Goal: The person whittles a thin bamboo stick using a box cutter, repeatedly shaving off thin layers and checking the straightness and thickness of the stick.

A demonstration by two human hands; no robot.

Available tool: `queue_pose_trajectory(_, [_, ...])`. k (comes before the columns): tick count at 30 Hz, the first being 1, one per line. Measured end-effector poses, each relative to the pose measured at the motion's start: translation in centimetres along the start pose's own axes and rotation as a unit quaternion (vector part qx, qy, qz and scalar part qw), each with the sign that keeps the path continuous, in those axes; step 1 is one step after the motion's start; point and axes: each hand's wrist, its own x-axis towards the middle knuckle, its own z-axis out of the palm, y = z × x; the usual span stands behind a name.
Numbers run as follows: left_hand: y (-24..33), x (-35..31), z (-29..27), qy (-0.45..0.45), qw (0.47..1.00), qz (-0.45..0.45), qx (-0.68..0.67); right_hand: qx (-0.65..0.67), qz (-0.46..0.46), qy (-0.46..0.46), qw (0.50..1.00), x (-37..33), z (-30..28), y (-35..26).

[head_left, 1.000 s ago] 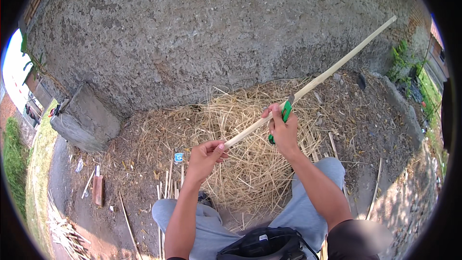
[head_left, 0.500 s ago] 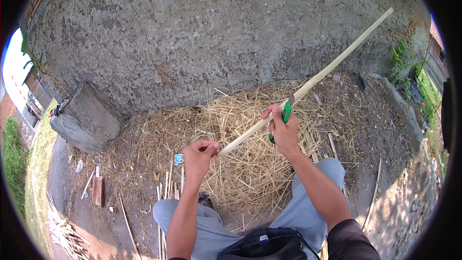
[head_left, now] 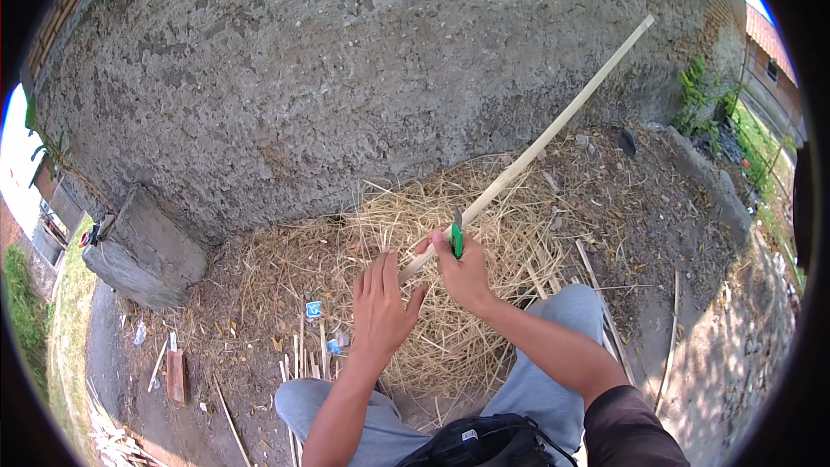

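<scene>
A long pale strip, apparently split bamboo or wood (head_left: 554, 127), slants from between my hands up to the right, its far end against the backdrop of the wall. My right hand (head_left: 467, 281) is closed around a green utility knife (head_left: 456, 242), its blade by the strip, with thumb and fingers also on the strip. Beside the strip's near end is my left hand (head_left: 380, 311), back upward, fingers stretched out and thumb apart. Whether its fingertips touch the strip cannot be made out. Below both hands lies a heap of thin pale shavings (head_left: 450, 320).
A rough grey wall (head_left: 363, 78) rises behind the heap. At left stands a concrete block (head_left: 156, 246). Narrow strips (head_left: 303, 355) lie by my left knee, near a small blue packet (head_left: 313, 310). A black bag (head_left: 484, 443) rests at my lap.
My right hand, with the knife, has moved left and down toward the strip's near end. The left hand has gone from a pinch on that end to outstretched fingers. The view has shifted slightly.
</scene>
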Motion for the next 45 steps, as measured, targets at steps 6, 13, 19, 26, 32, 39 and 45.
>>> queue_pose_trajectory(6, [-1.6, 0.2, -2.1, -0.057, 0.976, -0.177, -0.111, -0.078, 0.023, -0.039, 0.996, 0.5, -2.2, -0.2])
queue_pose_trajectory(13, [-2.5, -3.9, -10.8, -0.155, 0.953, -0.244, -0.089, 0.202, 0.085, 0.057, 0.974, 2.7, -6.1, -1.7])
queue_pose_trajectory(19, [-3.7, -8.0, -12.6, -0.330, 0.879, -0.313, -0.143, 0.198, 0.127, 0.025, 0.972, 0.7, -2.1, 0.4])
queue_pose_trajectory(26, [0.3, -3.7, -12.1, -0.295, 0.935, -0.194, 0.029, 0.151, 0.091, 0.022, 0.984, -0.9, -0.2, 0.0])
queue_pose_trajectory(32, [1.3, -0.2, -7.5, -0.271, 0.932, -0.235, -0.051, 0.040, 0.043, -0.045, 0.997, -2.4, 0.9, -1.1])
queue_pose_trajectory(39, [0.7, 0.9, -8.1, -0.282, 0.711, -0.472, -0.439, -0.319, -0.124, -0.102, 0.934, -2.7, -0.6, -2.9])
queue_pose_trajectory(45, [-0.8, -2.1, -6.2, -0.303, 0.557, -0.494, -0.594, -0.461, -0.184, -0.111, 0.861, -2.9, -0.9, -1.1])
